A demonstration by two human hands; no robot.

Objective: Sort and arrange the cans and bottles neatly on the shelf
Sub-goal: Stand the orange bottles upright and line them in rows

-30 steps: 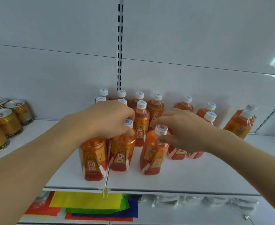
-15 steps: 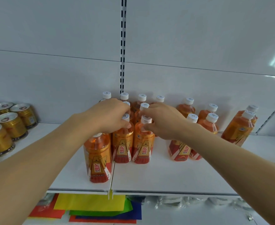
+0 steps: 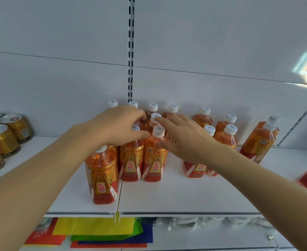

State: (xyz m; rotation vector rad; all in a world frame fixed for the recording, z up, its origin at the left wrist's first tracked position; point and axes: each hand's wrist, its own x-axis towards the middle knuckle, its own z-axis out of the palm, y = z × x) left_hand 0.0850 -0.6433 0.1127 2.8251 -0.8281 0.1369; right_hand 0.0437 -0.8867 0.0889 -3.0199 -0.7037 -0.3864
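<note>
Bottle (image 3: 111, 151) neck behind left hand (image 3: 116, 126)

Bottles (image 3: 154, 160) clustered on the shelf (image 3: 185, 194) at frame centre, one bottle (image 3: 102, 176) forward at lower centre-left, cans (image 3: 2, 140) at far left, more bottles (image 3: 257, 142) at right, paper sheets (image 3: 94, 230) below the shelf.

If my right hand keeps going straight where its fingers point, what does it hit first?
Probably the white cap of a second-row orange bottle: the right hand points up-left, fingertips already at it. Depth is uncertain.
</note>
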